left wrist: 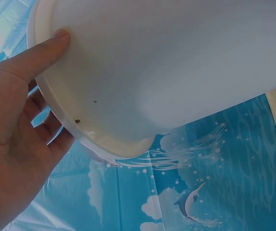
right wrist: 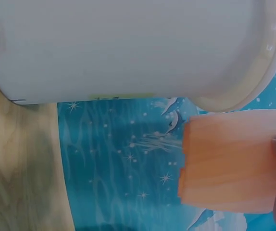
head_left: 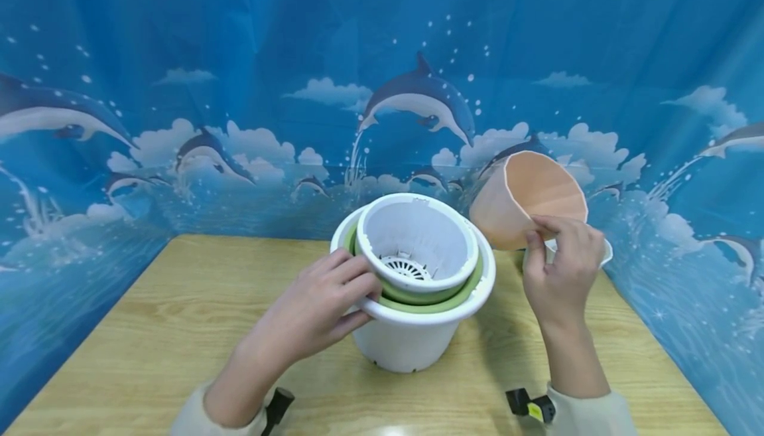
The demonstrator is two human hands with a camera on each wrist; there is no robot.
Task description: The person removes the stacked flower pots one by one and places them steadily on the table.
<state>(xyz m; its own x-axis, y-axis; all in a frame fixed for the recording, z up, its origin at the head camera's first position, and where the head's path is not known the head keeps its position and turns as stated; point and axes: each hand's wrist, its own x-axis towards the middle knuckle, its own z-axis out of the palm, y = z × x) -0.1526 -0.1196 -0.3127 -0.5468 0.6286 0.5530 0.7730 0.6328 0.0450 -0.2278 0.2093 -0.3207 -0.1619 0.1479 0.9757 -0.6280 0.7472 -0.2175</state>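
Note:
A large white flower pot (head_left: 406, 343) stands upright on the table, with a green pot (head_left: 430, 304) nested inside it. Innermost is a smaller white pot (head_left: 418, 230) with a slotted base. My left hand (head_left: 325, 296) grips the large pot's rim at its left side; in the left wrist view the thumb (left wrist: 51, 50) lies on the outer wall. With thumb and fingers, my right hand (head_left: 564, 263) pinches the rim of a peach-coloured pot (head_left: 495, 214), held tilted in the air right of the stack. The right wrist view shows this peach pot (right wrist: 229, 163) side-on.
Partly hidden behind my right hand is another white-rimmed container (head_left: 607, 253) at the table's right side. The wooden table (head_left: 197, 303) meets a blue dolphin-print curtain (head_left: 268, 91) at the back and both sides.

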